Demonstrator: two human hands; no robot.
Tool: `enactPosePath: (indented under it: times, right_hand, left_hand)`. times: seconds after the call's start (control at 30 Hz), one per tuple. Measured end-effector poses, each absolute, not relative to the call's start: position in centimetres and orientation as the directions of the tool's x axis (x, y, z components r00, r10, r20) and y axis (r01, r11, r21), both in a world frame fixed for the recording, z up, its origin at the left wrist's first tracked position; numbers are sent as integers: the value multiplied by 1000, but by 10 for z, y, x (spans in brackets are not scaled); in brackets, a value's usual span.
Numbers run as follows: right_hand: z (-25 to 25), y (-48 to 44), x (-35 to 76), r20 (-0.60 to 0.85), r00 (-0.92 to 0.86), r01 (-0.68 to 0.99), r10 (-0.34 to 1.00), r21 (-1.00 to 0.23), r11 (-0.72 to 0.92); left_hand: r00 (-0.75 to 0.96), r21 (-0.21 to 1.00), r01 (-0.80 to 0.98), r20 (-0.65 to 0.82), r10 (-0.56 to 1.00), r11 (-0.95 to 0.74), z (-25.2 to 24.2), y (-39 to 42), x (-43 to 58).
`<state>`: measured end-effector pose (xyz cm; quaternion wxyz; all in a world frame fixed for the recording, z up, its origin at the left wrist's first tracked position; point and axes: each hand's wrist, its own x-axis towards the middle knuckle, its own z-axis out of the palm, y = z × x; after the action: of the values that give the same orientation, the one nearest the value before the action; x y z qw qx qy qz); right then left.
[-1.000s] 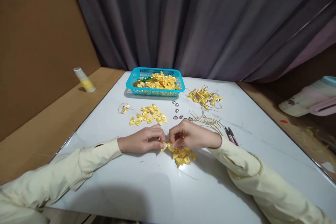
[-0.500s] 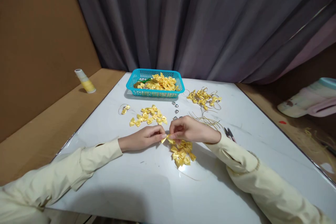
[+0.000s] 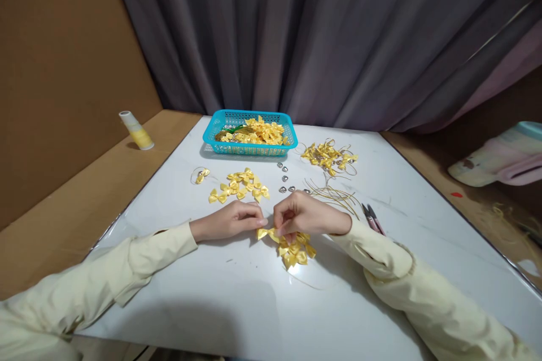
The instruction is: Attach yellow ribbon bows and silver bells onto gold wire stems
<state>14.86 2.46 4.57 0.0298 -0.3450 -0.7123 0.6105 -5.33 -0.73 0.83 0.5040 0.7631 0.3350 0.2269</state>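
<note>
A small yellow satin bow (image 3: 265, 233) is pinched at its right end between the thumb and finger of my right hand (image 3: 305, 213). My left hand (image 3: 232, 220) is closed in a pinch just above the bow's left end; whatever lies between its fingertips is too small to make out. Below my right hand lies a pile of yellow bows (image 3: 295, 256), partly hidden by its fingers. Several loose bows (image 3: 239, 185) are spread beyond my left hand. Small silver heart-shaped beads (image 3: 284, 179) sit beyond the gap between my hands.
A blue basket (image 3: 250, 150) of bows stands at the back. Finished-looking bows with cord loops (image 3: 328, 157) lie back right, near loose gold cords (image 3: 334, 194) and thread snips (image 3: 373, 218). One looped bow (image 3: 202, 175) lies left. A thread spool (image 3: 139, 132) stands beyond the table's left edge.
The bow has dropped slightly toward the table and shows more below my fingers. My left fingertips have come off its left end, and my right hand has shifted slightly.
</note>
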Motion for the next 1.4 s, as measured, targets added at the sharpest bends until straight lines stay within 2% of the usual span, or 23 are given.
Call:
enactPosePath:
  times: [0.4, 0.67, 0.93, 1.1, 1.27, 1.4]
  right_hand:
    - [40, 27, 151, -383, -783, 434, 490, -901, -11]
    - [48, 26, 150, -345, -782, 438, 520, -897, 65]
    - [38, 23, 146, -292, -789, 420, 541, -899, 127]
    - [39, 24, 147, -324, -784, 438, 529, -893, 103]
    - [42, 25, 148, -337, -780, 447, 527, -890, 93]
    - [47, 28, 153, -339, -820, 435, 462, -893, 116]
  left_hand:
    - [676, 922, 275, 15, 737, -271, 6, -7, -56]
    - [616, 940, 273, -8, 788, -204, 3, -5, -54]
    - [619, 985, 137, -3, 786, -104, 0, -8, -51]
    - [622, 993, 102, -21, 782, -55, -1, -9, -51]
    - [611, 992, 119, -40, 791, -42, -1, -8, -51]
    - [600, 985, 164, -52, 798, -59, 3, -8, -52]
